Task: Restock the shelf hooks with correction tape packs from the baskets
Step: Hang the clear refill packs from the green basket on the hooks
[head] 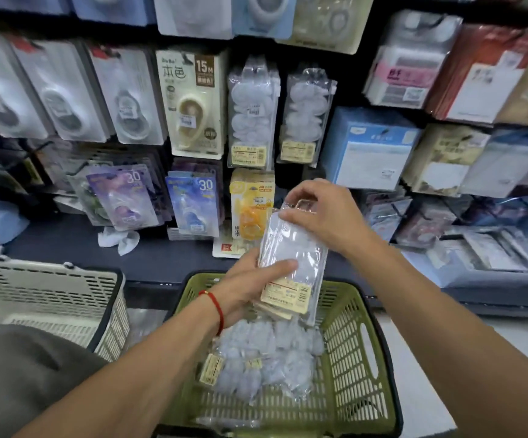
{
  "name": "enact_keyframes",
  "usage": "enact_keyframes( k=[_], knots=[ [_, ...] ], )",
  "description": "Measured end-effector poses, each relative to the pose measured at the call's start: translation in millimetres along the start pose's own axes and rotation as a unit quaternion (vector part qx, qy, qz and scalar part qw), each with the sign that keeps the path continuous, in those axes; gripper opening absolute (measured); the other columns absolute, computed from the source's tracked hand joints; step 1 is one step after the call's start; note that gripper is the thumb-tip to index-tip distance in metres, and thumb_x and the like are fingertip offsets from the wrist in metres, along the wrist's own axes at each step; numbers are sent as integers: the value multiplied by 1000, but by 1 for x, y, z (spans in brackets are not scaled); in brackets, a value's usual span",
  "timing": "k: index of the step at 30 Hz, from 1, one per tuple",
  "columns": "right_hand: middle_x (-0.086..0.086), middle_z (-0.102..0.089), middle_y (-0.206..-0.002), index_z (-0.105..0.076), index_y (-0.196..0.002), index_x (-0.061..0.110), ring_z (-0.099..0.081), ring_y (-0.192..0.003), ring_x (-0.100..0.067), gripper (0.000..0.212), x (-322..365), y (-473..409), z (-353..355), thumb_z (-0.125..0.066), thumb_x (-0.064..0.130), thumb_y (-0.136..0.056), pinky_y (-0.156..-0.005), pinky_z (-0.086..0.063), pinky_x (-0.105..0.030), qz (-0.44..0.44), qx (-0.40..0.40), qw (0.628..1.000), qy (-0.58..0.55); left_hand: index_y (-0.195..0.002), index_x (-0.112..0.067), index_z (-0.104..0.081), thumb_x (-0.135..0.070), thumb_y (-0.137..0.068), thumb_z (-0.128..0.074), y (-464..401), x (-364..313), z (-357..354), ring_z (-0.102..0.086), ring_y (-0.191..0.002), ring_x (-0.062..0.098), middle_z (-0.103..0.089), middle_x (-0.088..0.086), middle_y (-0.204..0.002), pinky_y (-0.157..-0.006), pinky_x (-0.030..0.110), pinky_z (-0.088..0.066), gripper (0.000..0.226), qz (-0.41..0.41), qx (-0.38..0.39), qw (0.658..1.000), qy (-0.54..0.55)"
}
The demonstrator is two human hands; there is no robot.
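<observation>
Holding clear correction tape pack (291,263) upright, centre frame | left hand (250,286) grips bottom | right hand (322,213) pinches top, nearer hanging packs (253,112) above, hook probably there

Olive-green basket (355,343); red wrist string (216,306)

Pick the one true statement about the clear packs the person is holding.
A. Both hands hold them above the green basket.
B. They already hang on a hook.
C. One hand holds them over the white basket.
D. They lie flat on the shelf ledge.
A: the left hand grips the bottom of the clear packs and the right hand pinches their top, above the green basket.
</observation>
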State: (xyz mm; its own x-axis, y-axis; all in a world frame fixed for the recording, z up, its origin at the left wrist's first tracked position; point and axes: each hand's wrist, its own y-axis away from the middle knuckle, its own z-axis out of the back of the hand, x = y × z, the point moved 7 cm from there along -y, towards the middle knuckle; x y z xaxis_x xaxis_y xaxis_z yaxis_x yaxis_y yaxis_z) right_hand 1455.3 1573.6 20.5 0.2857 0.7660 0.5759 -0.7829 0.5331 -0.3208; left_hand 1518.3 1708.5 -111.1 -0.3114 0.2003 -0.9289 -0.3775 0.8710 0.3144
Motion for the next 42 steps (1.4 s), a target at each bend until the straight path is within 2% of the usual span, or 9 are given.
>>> enact_keyframes(
  k=[5, 8, 10, 15, 19, 23, 31, 38, 42],
  knots=[
    [9, -66, -105, -64, -110, 27, -65, -89, -6, 15, -20, -12, 55, -67, 37, -99, -80, -51, -27, -78, -156, 982, -72, -132, -18, -60, -24, -84, -84, -14, -76, 5, -77, -102, 28, -80, 7, -113, -84, 42, -64, 54, -89, -29, 995, -18],
    [-6, -75, -98, -67, -100, 19, -73, -82, -26, 25, -38, -13, 50, -63, 44, -102, -71, -61, -45, -194, -150, 944, -219, -125, -21, -63, -21, -85, -85, -22, -115, 11, -77, -102, 22, -80, 2, -110, -92, 42, -62, 45, -136, -52, 987, -74],
    [-14, -79, -93, -72, -97, 13, -73, -69, -26, 32, -35, -15, 44, -63, 44, -102, -57, -59, -36, -225, -155, 910, -312, -126, -21, -62, -20, -83, -87, -26, -133, 11, -77, -101, 19, -80, 0, -111, -93, 41, -62, 50, -155, -63, 981, -96],
    [-11, -79, -94, -72, -94, 6, -75, -85, -30, 39, -23, -34, 40, -67, 45, -99, -79, -60, -46, -215, -203, 870, -394, -120, -27, -59, -30, -75, -93, -34, -153, 12, -77, -93, 7, -80, -14, -102, -75, 21, -61, 56, -185, -66, 974, -111],
    [-3, -64, -76, -64, -77, 19, -59, -75, -22, 37, -12, -50, 40, -61, 46, -102, -73, -53, -50, -179, -238, 879, -373, -118, -22, -61, -44, -66, -94, -36, -156, 13, -79, -93, 17, -81, -5, -102, -74, 29, -64, 66, -183, -70, 980, -33],
    [2, -57, -72, -63, -78, 22, -53, -68, -14, 35, -4, -62, 46, -58, 46, -103, -67, -47, -39, -147, -276, 888, -337, -115, -21, -62, -82, -53, -83, -36, -156, 22, -72, -109, 27, -73, 15, -116, -100, 51, -56, 89, -159, -115, 980, -24],
    [16, -30, -53, -43, -74, 16, -26, -50, -7, 41, 7, -82, 68, -55, 39, -105, -48, -28, -24, -123, -309, 898, -289, -120, -14, -61, -56, -78, -80, -25, -165, 37, -72, -108, 45, -70, 26, -122, -92, 65, -58, 62, -183, -146, 971, 52],
    [15, -34, -49, -56, -74, 10, -30, -46, -8, 41, -8, -91, 81, -58, 39, -103, -62, -41, -35, -151, -297, 904, -268, -105, -28, -63, -44, -86, -78, -20, -172, 53, -75, -85, 10, -75, -7, -92, -72, 30, -60, 29, -233, -228, 945, 24],
    [15, -37, -46, -55, -68, 19, -32, -44, -8, 39, -11, -99, 81, -61, 39, -101, -63, -45, -37, -156, -282, 909, -264, -107, -31, -63, -43, -88, -77, -10, -182, 65, -71, -87, 5, -72, -8, -99, -70, 19, -53, 26, -274, -271, 923, -10]
  ],
)
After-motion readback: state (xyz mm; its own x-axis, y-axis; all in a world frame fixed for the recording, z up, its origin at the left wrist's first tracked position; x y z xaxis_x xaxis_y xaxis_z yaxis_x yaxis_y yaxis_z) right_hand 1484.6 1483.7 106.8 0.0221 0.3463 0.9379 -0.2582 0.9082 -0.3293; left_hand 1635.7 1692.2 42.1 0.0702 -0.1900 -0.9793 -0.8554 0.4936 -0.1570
